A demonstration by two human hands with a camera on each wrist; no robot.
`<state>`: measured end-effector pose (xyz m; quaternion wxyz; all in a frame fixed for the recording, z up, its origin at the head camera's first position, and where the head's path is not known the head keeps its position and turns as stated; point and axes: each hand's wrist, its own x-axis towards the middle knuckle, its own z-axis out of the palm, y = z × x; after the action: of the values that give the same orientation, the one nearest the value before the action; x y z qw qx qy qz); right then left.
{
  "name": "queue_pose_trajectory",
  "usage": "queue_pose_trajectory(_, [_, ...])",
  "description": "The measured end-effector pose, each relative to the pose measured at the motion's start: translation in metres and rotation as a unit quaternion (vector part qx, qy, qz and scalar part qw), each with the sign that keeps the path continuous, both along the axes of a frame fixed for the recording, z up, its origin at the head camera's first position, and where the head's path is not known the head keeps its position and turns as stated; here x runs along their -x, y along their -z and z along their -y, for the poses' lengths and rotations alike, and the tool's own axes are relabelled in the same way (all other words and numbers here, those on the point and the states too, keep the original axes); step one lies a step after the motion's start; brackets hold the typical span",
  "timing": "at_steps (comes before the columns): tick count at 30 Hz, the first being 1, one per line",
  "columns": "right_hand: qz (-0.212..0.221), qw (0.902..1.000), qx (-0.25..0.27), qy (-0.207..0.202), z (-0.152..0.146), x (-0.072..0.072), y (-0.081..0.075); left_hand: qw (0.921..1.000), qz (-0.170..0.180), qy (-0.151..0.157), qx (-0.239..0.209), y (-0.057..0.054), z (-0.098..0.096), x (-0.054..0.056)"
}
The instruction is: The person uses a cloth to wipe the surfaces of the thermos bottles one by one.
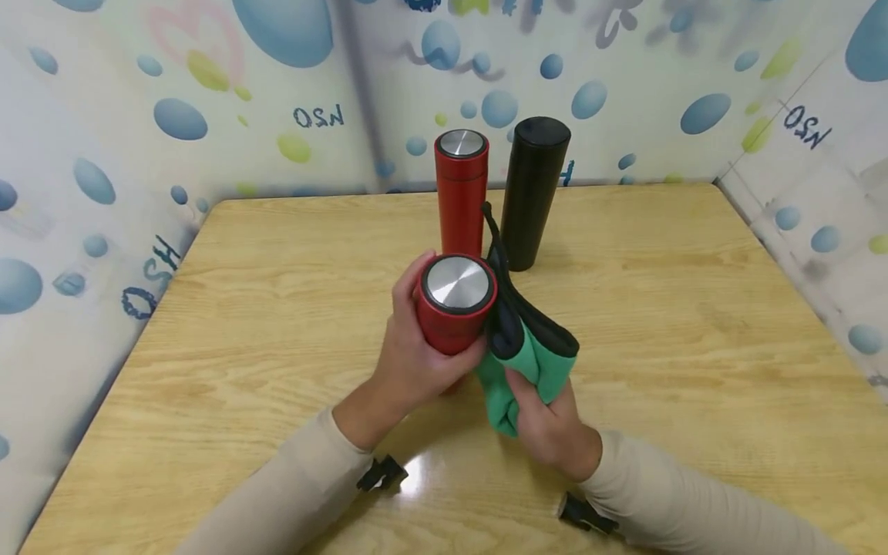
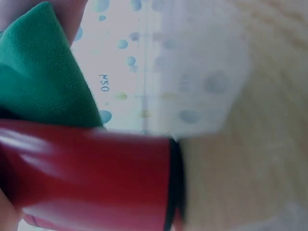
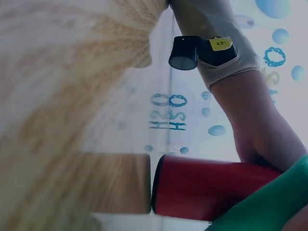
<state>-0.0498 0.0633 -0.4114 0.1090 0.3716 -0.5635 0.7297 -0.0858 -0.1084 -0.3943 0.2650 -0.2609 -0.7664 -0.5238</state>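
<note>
My left hand (image 1: 409, 358) grips a red thermos bottle (image 1: 444, 327) with a brushed silver lid, thumb and fingers wrapped around its side. In both wrist views the bottle's black-rimmed base is right at the tabletop. My right hand (image 1: 555, 428) holds a folded green cloth (image 1: 499, 393) with a wide black border (image 1: 541, 324), pinching it below that border. The cloth is bunched against the right side of the bottle. In the right wrist view the green cloth (image 3: 269, 204) overlaps the red bottle (image 3: 207, 187). Most of my right fingers are hidden by the cloth.
A second red thermos bottle (image 1: 461, 193) stands upright just beyond the held one. To its right is a tall black bottle (image 1: 534, 193), also upright. All this is on a light wooden table (image 1: 277, 308), with patterned walls (image 1: 388, 77) behind and at the sides.
</note>
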Motion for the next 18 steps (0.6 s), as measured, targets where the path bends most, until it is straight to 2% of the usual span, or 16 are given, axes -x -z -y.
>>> queue_pose_trajectory(4, [0.025, 0.9994, 0.009, 0.024, 0.000, -0.001, 0.000, 0.9981, -0.017, -0.028, 0.053, -0.005, 0.002, -0.001])
queue_pose_trajectory(10, [0.036, 0.9961, 0.069, 0.042, -0.001, -0.001, 0.000, 0.9933, -0.034, -0.038, 0.104, -0.009, 0.001, 0.000])
queue_pose_trajectory(15, [0.024, 0.9950, 0.079, 0.055, 0.000, 0.000, -0.001, 0.9836, -0.032, -0.063, 0.166, -0.011, 0.001, 0.000])
queue_pose_trajectory(18, [0.006, 0.9959, 0.082, 0.037, 0.001, 0.004, -0.005, 0.9765, -0.032, -0.082, 0.197, -0.013, 0.001, 0.001])
